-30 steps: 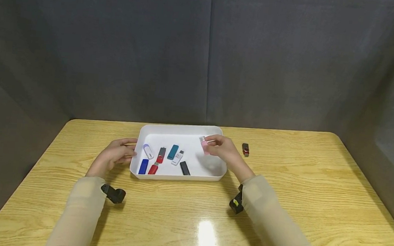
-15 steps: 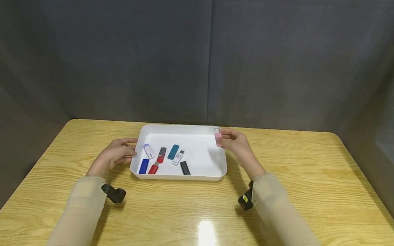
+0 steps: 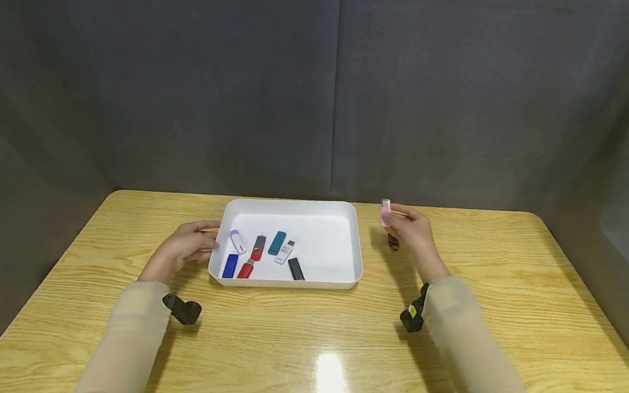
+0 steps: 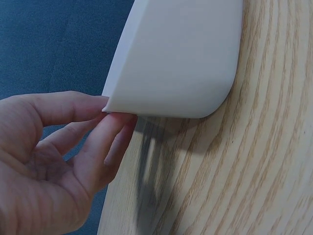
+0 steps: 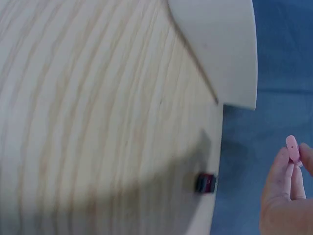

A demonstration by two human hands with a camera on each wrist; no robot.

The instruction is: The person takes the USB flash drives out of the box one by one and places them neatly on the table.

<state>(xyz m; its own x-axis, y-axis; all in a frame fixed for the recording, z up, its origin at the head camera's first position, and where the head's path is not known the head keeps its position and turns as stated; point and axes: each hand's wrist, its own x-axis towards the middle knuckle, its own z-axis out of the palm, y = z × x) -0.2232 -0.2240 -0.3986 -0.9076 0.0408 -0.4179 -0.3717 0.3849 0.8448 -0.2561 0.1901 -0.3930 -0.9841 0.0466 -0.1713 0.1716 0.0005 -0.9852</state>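
**Right hand holds pink stick off the tray, left hand at tray edge**

Head view: your right hand [image 3: 411, 232] pinches a small pink plastic USB stick [image 3: 385, 211] between thumb and fingers, held above the light wooden table [image 3: 302, 339], just right of the white rectangular plastic tray [image 3: 353, 237] and outside it. A dark red-and-black USB stick [image 3: 393, 243] lies on the table, partly hidden under that hand. Your left hand [image 3: 182, 248] has relaxed fingers, tips at the tray's left wall, gripping nothing. Inside the tray, left half: a white-and-lilac stick [image 3: 237, 241], a blue stick [image 3: 229, 266], two red sticks [image 3: 257, 248], a teal stick [image 3: 276, 242], a white stick [image 3: 284, 251] and a black stick [image 3: 296, 268]. Black wrist-mounted devices [image 3: 182, 309] sit on both beige sleeves.

Left wrist view: your left hand [image 4: 54, 156] has thumb and fingertips touching the tray's [image 4: 181, 58] rounded corner; fingers loosely bent, not closed round it. The tray sits flat on the table [image 4: 244, 186].

Right wrist view: your right hand [image 5: 286, 196] grips the pink stick [image 5: 292, 148] at its fingertips, clear of the table [image 5: 98, 122]. The dark red-and-black stick [image 5: 206, 183] lies near the table edge, apart from the tray corner [image 5: 225, 49].
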